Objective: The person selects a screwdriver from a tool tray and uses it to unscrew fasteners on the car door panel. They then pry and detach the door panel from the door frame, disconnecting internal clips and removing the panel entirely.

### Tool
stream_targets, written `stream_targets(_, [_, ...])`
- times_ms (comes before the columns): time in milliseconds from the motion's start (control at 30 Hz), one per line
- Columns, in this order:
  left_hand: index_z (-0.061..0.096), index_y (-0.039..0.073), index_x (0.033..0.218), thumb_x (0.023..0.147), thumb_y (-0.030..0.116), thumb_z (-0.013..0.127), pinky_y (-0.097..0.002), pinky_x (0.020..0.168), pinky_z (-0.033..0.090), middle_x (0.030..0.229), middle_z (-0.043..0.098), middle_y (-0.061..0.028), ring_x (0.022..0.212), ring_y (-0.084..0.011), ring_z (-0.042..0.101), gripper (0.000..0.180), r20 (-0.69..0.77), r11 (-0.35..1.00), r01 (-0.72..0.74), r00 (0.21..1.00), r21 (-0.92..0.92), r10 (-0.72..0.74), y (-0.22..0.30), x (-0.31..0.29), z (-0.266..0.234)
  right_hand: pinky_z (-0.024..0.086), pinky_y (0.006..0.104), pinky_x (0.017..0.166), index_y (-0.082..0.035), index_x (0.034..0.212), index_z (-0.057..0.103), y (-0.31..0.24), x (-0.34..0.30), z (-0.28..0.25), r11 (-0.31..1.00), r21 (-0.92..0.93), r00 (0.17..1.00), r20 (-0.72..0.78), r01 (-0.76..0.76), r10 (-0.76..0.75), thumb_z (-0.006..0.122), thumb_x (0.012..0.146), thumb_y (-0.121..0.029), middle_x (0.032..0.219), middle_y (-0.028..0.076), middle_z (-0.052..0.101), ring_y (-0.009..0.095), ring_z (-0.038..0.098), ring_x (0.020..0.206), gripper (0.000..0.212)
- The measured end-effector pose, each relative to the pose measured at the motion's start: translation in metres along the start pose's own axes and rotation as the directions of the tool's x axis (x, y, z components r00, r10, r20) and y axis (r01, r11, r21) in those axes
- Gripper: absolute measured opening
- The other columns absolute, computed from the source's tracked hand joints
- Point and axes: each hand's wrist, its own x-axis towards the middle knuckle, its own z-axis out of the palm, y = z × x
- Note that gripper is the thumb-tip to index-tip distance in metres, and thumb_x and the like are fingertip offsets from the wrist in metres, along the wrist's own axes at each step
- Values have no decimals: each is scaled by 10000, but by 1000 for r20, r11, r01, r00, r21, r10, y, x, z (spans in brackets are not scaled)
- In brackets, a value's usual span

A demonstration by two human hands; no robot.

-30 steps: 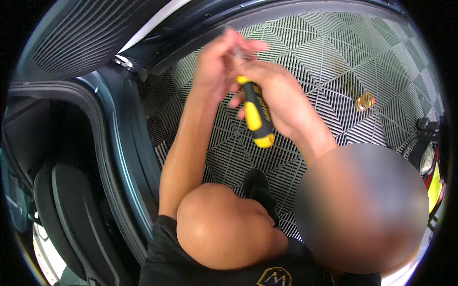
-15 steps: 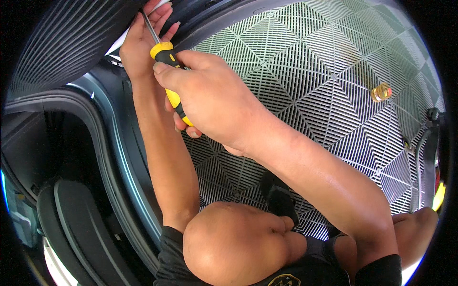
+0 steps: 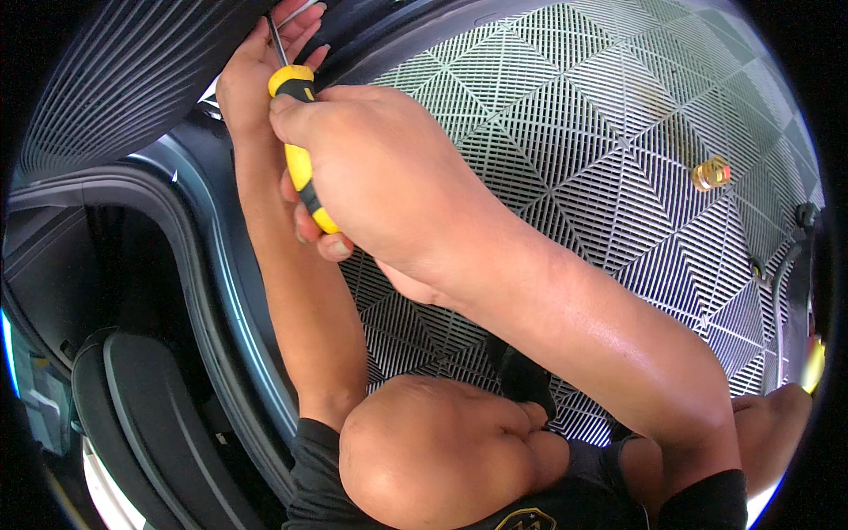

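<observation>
My right hand (image 3: 371,168) is wrapped round the yellow and black handle of a screwdriver (image 3: 300,163), its thumb laid along the upper side. The metal shaft points up and away, crossing in front of my left hand (image 3: 269,57). That hand is turned palm up at the top, fingers loosely apart, beside the lower edge of a dark ribbed panel (image 3: 146,84). A thin pale strip (image 3: 300,12) shows across its fingers. Where the screwdriver's tip ends is hard to see against the dark edge.
To the left is a car's door opening with a rubber seal (image 3: 190,256) and a black seat (image 3: 150,415). Grey slatted floor tiles (image 3: 574,132) spread to the right, with a small amber jar (image 3: 711,173) on them. My bent knee (image 3: 433,442) is close below my arms.
My right hand and the screwdriver have shifted slightly left, and the handle stands a little steeper. Less of the white piece behind my left hand shows.
</observation>
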Motion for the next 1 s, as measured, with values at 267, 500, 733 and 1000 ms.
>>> stream_targets(267, [556, 43, 1397, 1070, 354, 395, -445, 1033, 478, 1302, 657, -120, 1304, -291, 576, 479, 209, 977, 165, 969, -135, -135, 4, -13, 9, 459, 473, 981, 153, 1326, 451, 30, 42, 88, 576, -786, 665, -307, 226, -681, 497, 1017, -245, 1236, 318, 582, 402, 591, 1138, 506])
stream_targets(500, [536, -25, 1395, 1086, 386, 440, -344, 939, 510, 1245, 648, -136, 1189, -212, 617, 523, -373, 930, -123, 891, 345, 257, 23, -139, 50, 559, 518, 934, 157, 1234, 523, -33, 32, 90, 844, -494, 955, -290, -209, 67, 524, 979, -137, 1089, 326, 685, 453, 688, 1065, 389])
stream_targets(733, [643, 45, 1264, 893, -9, 684, -307, 792, 552, 1175, 541, -124, 1001, -221, 613, 377, -333, 514, -149, 606, 845, 723, 28, -173, 110, 577, 455, 620, 102, 1164, 502, -69, 24, 102, 892, -158, 903, -148, -423, 403, 484, 1078, -203, 1023, 182, 577, 254, 620, 744, 317])
stream_targets(1000, [616, -28, 1066, 840, 31, 804, -273, 512, 440, 843, 616, -81, 627, -129, 531, 300, -331, 455, -266, 402, 850, 854, -4, -145, 109, 472, 378, 617, 70, 1135, 553, -76, 15, 64, 862, -408, 952, -74, -302, 298, 553, 1051, -348, 937, 105, 584, 203, 575, 768, 427])
